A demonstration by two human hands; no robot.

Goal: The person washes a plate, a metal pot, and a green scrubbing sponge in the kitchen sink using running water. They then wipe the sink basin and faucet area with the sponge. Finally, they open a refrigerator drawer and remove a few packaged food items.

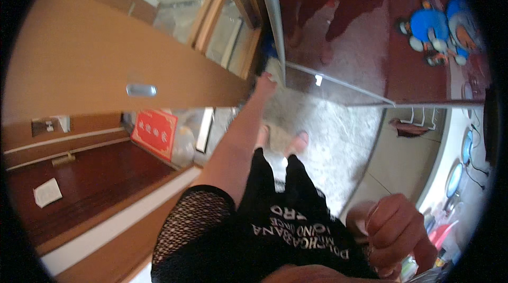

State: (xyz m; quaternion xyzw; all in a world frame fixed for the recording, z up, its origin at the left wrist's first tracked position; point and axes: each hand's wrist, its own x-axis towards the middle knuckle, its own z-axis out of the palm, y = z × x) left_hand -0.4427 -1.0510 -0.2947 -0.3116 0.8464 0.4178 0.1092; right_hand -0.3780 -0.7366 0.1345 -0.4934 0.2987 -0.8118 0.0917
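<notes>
My left hand (266, 83) reaches forward at the upper middle, its fingers curled beside the lower end of a grey metal edge or pole (276, 25). A pale beige thing (272, 65) lies just beyond the fingers; whether the hand grips it cannot be made out. My right hand (397, 235) is raised close to the camera at the lower right, fingers bent inward. Its palm is hidden, so any held thing is not visible. To the right of the metal edge stands a glossy dark red panel (357, 41) bearing blue cartoon figures (430, 25).
A wooden sliding door or panel (91, 57) with a recessed metal pull (141, 90) spans the left. Below it, a dark wood shelf (103, 180) holds a white paper (48, 193) beside a red sign (154, 134). White wire hooks (421, 118) are at the right.
</notes>
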